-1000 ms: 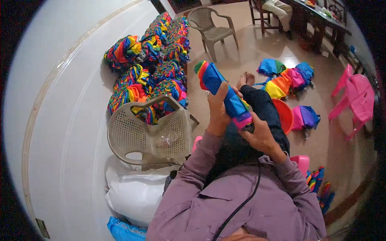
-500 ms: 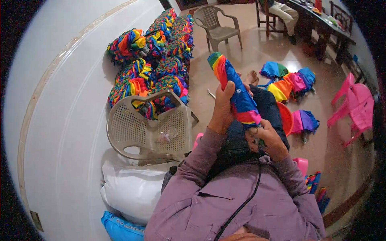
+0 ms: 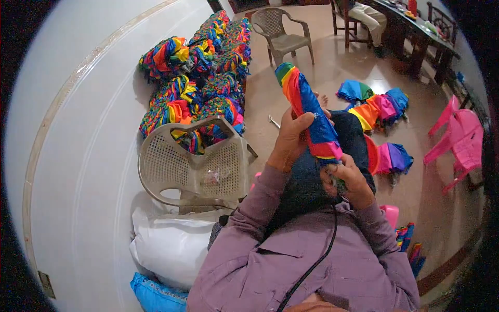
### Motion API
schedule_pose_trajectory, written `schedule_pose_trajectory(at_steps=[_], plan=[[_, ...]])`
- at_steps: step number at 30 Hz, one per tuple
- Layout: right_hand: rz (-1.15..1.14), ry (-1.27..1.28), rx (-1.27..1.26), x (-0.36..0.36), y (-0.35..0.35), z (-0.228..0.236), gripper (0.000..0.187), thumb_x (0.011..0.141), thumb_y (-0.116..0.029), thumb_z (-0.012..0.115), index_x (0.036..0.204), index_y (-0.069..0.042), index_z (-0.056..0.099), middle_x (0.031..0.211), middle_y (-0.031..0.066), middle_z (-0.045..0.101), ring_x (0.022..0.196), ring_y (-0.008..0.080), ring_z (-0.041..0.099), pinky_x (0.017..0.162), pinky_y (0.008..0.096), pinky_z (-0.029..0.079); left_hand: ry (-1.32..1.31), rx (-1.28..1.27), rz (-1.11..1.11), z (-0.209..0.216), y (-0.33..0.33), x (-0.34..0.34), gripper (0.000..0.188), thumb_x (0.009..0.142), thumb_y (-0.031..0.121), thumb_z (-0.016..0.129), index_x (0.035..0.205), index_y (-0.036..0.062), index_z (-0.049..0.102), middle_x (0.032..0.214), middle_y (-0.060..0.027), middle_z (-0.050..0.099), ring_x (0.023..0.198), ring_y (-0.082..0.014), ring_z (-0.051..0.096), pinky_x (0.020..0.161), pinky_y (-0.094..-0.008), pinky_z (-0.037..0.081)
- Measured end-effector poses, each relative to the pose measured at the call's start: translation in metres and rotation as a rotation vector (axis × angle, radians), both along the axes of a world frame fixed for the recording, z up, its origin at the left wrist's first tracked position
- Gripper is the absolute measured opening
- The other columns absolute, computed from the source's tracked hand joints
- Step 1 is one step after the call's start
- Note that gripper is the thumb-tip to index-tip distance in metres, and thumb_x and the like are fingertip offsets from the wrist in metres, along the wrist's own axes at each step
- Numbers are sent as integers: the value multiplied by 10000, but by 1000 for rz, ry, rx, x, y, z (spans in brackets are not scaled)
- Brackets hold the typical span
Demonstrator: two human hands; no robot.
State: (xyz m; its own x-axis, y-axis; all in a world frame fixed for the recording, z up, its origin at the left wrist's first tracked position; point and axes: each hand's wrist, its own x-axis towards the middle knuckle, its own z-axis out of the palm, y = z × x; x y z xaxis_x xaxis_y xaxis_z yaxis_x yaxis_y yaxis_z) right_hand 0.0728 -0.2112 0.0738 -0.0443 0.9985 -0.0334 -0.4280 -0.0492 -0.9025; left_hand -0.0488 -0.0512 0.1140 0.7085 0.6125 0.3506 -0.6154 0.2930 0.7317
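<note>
A folded rainbow umbrella [image 3: 321, 130] is held at a slant over my lap, its green, yellow and red end up and away from me. My left hand [image 3: 292, 136] is wrapped round its middle, the thumb pressed across the blue cloth and most fingers hidden behind it. At the lower, pink-and-blue end, my right hand [image 3: 352, 178] is closed on the umbrella's end. Those fingers partly cover a greyish part there, whose shape I cannot make out.
Bundles of rainbow umbrellas [image 3: 200, 88] are piled along the wall, left. Loose umbrellas [image 3: 377, 106] lie on the floor to the right, beside a red basin [image 3: 372, 155]. A grey plastic chair [image 3: 171, 161], white sack [image 3: 171, 247] and pink chair [image 3: 464, 138] stand around me. A person [image 3: 368, 18] sits far off.
The umbrella has shifted slightly to the right and looks more tightly wrapped. My left thumb now lies across the cloth instead of pointing up along it. My right hand stays at the lower end.
</note>
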Motion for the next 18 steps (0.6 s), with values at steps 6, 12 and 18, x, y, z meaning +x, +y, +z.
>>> schedule_pose_trajectory(at_steps=[6, 12, 18], plan=[[-3, 27, -34, -2, -1, 3, 390, 903, -287, 665, 1166, -36, 521, 733, 42, 550, 520, 137, 541, 464, 282, 432, 31, 2, 36, 1, -1, 0, 677, 858, 302, 810, 1350, -10, 465, 1065, -163, 684, 928, -283, 720, 846, -423, 615], [-54, -16, -63, 5, -8, 8, 349, 893, -278, 678, 1113, -41, 549, 733, 50, 572, 523, 144, 553, 468, 286, 440, 81, 5, 53, -2, 3, 9, 683, 891, 289, 761, 1407, -10, 428, 1068, -164, 682, 924, -283, 717, 848, -427, 610], [-24, -118, 29, -3, 9, 1, 274, 891, -255, 691, 1011, -30, 589, 720, 55, 585, 528, 139, 559, 466, 286, 444, 77, 3, 77, 0, 3, -7, 655, 901, 238, 744, 1412, -16, 422, 1057, -174, 683, 931, -308, 720, 844, -457, 612]])
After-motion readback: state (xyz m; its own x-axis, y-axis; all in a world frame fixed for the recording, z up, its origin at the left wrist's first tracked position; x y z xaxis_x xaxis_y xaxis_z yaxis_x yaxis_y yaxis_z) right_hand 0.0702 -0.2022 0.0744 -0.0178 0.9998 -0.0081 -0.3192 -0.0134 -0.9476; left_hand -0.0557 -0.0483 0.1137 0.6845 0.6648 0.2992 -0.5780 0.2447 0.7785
